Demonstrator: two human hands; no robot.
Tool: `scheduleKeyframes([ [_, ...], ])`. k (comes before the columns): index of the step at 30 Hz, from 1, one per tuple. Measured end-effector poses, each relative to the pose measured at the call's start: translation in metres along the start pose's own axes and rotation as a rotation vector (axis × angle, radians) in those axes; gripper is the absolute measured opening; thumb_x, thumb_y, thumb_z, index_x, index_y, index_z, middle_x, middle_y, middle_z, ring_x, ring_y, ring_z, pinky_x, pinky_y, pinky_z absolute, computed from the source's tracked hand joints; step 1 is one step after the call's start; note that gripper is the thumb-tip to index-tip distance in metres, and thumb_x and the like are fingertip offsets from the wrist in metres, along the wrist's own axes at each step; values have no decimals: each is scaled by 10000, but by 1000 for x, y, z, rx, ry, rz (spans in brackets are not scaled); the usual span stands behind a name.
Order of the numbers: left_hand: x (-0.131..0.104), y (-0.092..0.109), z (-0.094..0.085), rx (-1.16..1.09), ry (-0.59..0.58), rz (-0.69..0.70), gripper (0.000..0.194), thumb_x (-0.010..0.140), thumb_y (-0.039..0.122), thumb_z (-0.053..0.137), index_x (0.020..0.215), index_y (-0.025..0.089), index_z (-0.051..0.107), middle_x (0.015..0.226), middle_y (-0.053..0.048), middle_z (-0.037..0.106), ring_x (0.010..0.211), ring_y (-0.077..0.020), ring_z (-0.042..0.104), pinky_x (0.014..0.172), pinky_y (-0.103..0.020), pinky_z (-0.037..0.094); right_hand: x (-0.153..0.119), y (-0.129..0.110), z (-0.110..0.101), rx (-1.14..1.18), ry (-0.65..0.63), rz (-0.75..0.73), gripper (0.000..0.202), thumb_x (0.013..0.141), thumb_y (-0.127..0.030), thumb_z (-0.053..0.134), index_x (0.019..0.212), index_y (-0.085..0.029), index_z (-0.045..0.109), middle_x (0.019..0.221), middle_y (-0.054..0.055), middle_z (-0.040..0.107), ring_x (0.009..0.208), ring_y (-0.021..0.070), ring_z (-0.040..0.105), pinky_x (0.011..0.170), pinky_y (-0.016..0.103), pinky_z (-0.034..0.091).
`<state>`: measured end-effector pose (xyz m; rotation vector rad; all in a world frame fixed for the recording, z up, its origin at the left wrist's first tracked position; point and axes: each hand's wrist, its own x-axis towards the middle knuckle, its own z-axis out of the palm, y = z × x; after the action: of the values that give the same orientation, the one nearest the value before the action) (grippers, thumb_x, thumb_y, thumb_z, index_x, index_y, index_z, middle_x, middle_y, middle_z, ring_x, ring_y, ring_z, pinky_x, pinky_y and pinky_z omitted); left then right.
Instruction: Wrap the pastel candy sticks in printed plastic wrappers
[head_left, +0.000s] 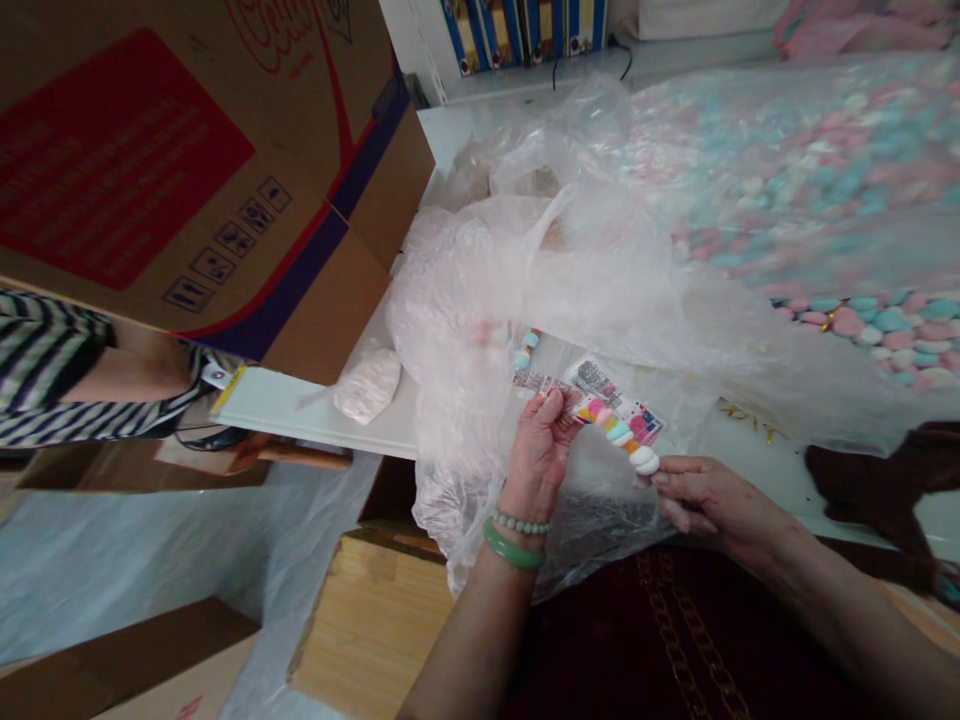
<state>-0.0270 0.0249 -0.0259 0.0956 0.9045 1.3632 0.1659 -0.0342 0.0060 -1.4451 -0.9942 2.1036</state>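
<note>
The left hand [541, 440], thumb and fingers closed together, grips the upper end of a candy strand [619, 433] above the counter's [319, 408] near edge, while the right hand [694, 495] pinches its white lower end. The strand looks light, its rounded pieces probably soft and easily dented, so it is best held gently at both ends.

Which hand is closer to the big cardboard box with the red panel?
Left. The left hand is below and right of the cardboard box, apart from it; the right hand is farther right, at the white end of the candy strand.
</note>
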Motion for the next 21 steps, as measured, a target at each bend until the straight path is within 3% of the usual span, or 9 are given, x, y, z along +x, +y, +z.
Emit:
scheduleKeyframes([
  [2, 1, 0, 1, 3, -7, 4, 111, 712, 202, 711, 762, 141, 632, 713, -12, 653, 648, -113, 621, 657, -235, 512, 0, 0, -1, -170, 51, -81, 282, 807, -407, 528, 734, -154, 629, 473, -31, 468, 453, 99, 394, 470, 226, 288],
  [5, 3, -1, 1, 2, 18, 38, 86, 746, 214, 680, 727, 154, 621, 682, 8, 633, 623, -92, 600, 653, -214, 491, 1, 4, -3, -630, 218, -275, 319, 861, -381, 439, 668, -198, 613, 554, -9, 564, 562, 147, 526, 549, 251, 363],
  [9, 4, -2, 1, 23, 29, 53, 51, 763, 200, 652, 732, 169, 625, 678, 20, 631, 615, -88, 590, 644, -208, 470, 1, 15, -5, -1090, 397, -477, 291, 906, -295, 364, 883, -231, 647, 769, 27, 685, 692, 186, 621, 605, 268, 401],
  [12, 1, -5, 4, 62, 10, 71, 77, 735, 208, 682, 733, 155, 626, 677, 18, 628, 601, -86, 579, 612, -203, 452, 1, 19, -5, -1253, 459, -507, 266, 906, -255, 369, 928, -221, 632, 734, 35, 675, 634, 187, 620, 561, 268, 378],
  [16, -2, -9, 9, 114, -5, 87, 117, 719, 231, 698, 712, 146, 619, 653, 16, 610, 588, -90, 570, 600, -206, 443, 1, 14, -2, -1086, 437, -469, 239, 908, -309, 382, 932, -238, 609, 732, 17, 670, 617, 178, 608, 549, 265, 370],
  [21, -1, -10, 8, 74, 1, 64, 146, 711, 253, 708, 721, 144, 611, 659, 6, 616, 614, -116, 597, 643, -242, 474, 4, 10, 0, -472, 310, -234, 230, 851, -378, 452, 688, -221, 493, 519, -42, 539, 504, 135, 488, 514, 246, 341],
])
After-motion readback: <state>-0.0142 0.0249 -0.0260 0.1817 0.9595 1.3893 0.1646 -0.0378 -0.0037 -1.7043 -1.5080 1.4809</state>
